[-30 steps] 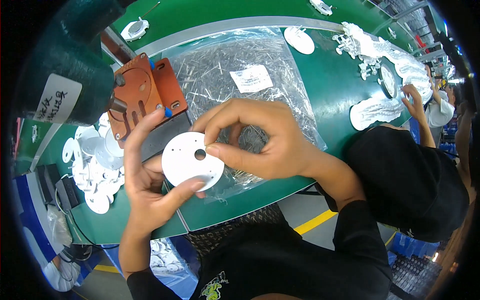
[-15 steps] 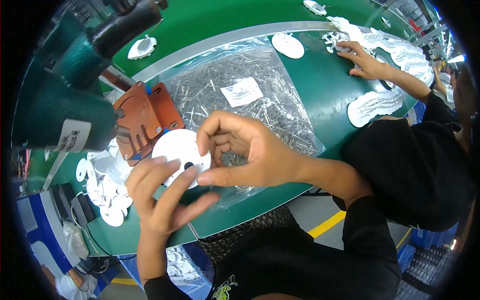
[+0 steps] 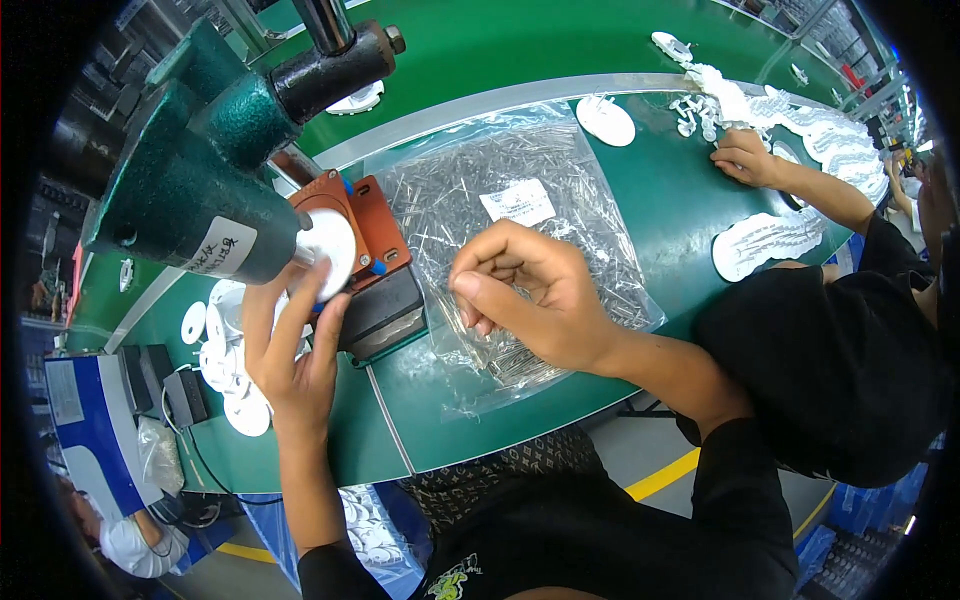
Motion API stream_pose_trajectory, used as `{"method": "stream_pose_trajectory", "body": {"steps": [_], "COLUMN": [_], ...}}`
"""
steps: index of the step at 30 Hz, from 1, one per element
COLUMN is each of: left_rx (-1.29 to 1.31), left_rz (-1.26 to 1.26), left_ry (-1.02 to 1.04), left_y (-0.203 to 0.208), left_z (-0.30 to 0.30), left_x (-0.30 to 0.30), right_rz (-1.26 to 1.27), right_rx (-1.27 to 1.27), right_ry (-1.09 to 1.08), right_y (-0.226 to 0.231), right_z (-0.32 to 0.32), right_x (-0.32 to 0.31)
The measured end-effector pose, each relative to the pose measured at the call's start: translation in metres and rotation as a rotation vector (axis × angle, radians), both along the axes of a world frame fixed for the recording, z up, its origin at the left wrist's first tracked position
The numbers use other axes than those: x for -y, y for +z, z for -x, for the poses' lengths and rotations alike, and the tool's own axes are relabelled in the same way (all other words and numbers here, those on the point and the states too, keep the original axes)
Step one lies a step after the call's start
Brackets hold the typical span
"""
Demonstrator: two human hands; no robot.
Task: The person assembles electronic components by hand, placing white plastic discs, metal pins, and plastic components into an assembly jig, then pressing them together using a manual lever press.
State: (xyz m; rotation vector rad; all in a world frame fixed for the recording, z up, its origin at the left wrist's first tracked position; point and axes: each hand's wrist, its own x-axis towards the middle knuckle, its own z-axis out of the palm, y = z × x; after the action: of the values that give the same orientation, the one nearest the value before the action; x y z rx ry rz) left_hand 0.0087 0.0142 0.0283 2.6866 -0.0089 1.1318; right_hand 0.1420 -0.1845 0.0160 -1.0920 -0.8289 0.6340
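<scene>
My left hand (image 3: 292, 370) has its fingers at the near edge of a round white plastic disc (image 3: 338, 250), its thumb apart from the index finger. That disc sits at the orange fixture (image 3: 378, 225) under the green press (image 3: 215, 190), whose head hides part of it. Over a clear bag of thin metal pins (image 3: 430, 180) hovers my right hand (image 3: 535, 300), thumb and index finger pinched together. Whatever the pinch may hold is too small to make out. A white label (image 3: 518, 203) lies on the bag.
White discs (image 3: 245, 412) are piled left of the press. Stacked white parts (image 3: 765, 245) and two white discs (image 3: 606, 120) lie to the right, where a co-worker's hand (image 3: 745, 158) is at small white pieces. A black box (image 3: 185, 395) with cables stands at left.
The white disc has gone from between both my hands to the fixture, carried by my left hand. My right hand has let go of it and closed into a pinch over the pins.
</scene>
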Motion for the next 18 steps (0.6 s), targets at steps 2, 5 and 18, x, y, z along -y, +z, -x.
{"method": "stream_pose_trajectory", "body": {"steps": [2,5,18], "left_rx": [-0.091,-0.110,0.006], "left_rz": [0.253,0.242,0.580], "left_ry": [0.128,0.075,-0.149], "left_y": [-0.003,-0.007,-0.008], "left_z": [-0.005,-0.007,-0.033], "left_x": [0.006,-0.005,-0.010], "right_rz": [0.056,0.084,-0.595], "right_rx": [0.059,0.113,1.193], "right_ry": [-0.023,-0.016,-1.171], "right_y": [0.000,0.000,0.192], "right_z": [0.000,-0.001,-0.010], "right_x": [0.000,0.002,-0.045]}}
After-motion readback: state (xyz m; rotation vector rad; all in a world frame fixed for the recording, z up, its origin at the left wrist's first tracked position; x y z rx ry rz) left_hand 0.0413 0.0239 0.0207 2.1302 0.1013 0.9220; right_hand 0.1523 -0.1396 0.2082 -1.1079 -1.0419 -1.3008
